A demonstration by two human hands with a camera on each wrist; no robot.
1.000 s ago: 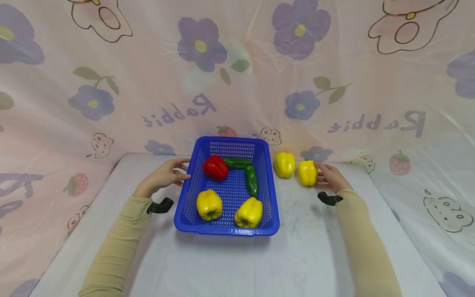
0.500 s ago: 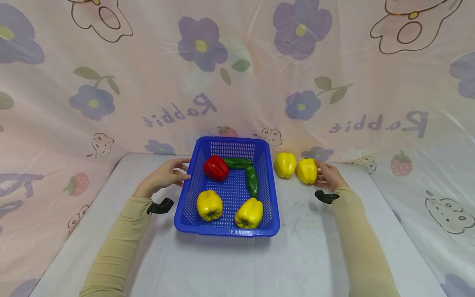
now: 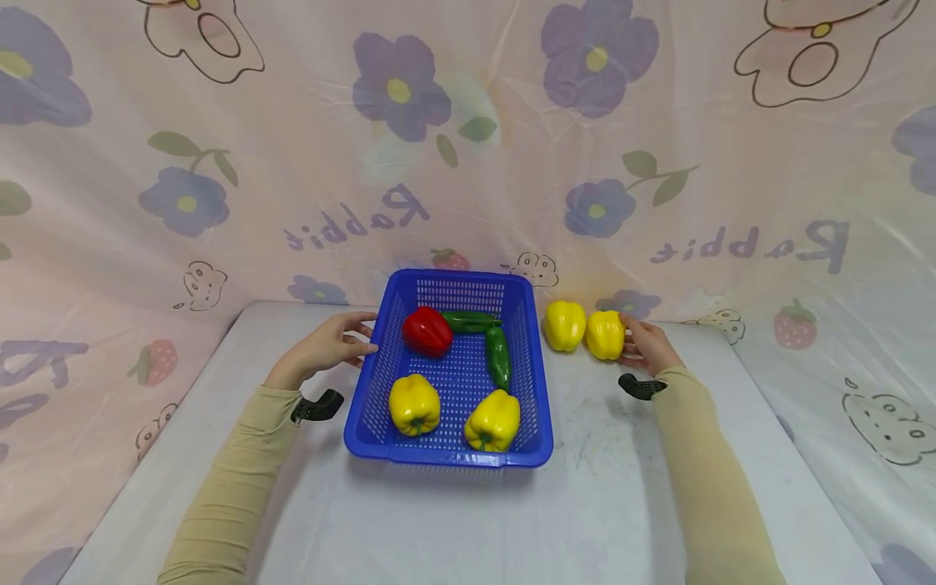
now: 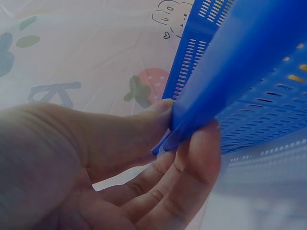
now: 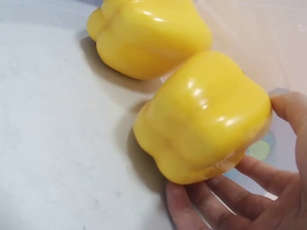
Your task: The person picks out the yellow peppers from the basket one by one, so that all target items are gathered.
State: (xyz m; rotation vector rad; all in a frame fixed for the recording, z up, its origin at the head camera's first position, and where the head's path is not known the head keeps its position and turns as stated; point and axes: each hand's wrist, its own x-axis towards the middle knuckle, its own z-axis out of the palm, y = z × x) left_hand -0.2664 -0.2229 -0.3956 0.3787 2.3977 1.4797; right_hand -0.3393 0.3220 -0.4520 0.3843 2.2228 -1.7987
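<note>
A blue plastic basket [image 3: 448,459] stands on the table, and my left hand [image 3: 322,349] pinches its left rim. Thumb and curled fingers [image 4: 199,155] lie on either side of that rim in the left wrist view. Right of the basket, my right hand [image 3: 653,345] holds a yellow bell pepper [image 3: 605,335]. In the right wrist view its thumb is at one end of this pepper [image 5: 206,120], with the other fingers along the lower side. Close beside it lies a second yellow bell pepper [image 3: 565,326], its edge meeting the held one in the right wrist view.
Inside the basket are a red bell pepper [image 3: 427,331], two green peppers, one lengthwise [image 3: 497,357] and one crosswise [image 3: 471,322], and two yellow bell peppers, at front left [image 3: 414,405] and front right [image 3: 493,420]. A printed curtain [image 3: 468,203] hangs behind the white table [image 3: 600,504].
My right hand and the yellow bell pepper have shifted slightly back and left, nearer the second yellow one. The left hand stays on the basket rim. The head view has turned slightly.
</note>
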